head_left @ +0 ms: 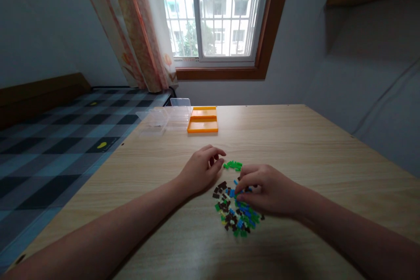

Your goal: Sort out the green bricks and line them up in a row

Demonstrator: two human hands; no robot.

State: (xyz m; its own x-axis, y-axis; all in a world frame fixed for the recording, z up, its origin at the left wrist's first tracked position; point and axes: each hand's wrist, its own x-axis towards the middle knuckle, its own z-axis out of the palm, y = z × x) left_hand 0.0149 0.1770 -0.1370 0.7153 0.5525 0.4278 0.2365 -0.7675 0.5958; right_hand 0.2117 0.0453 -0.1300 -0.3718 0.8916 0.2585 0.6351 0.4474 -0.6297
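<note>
Fingertips of the right hand [269, 190] bunched down onto the pile of small bricks [233, 215] near the middle of the table [328, 148], grip hidden; left hand [201, 170] loosely curled, seemingly empty, beside the green pieces [233, 165] just beyond; easy to scatter or remix both with a dragging wrist.

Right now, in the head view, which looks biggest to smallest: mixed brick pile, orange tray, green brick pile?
1. mixed brick pile, though it is nearer the camera, so its lead is unsure
2. orange tray
3. green brick pile
</note>
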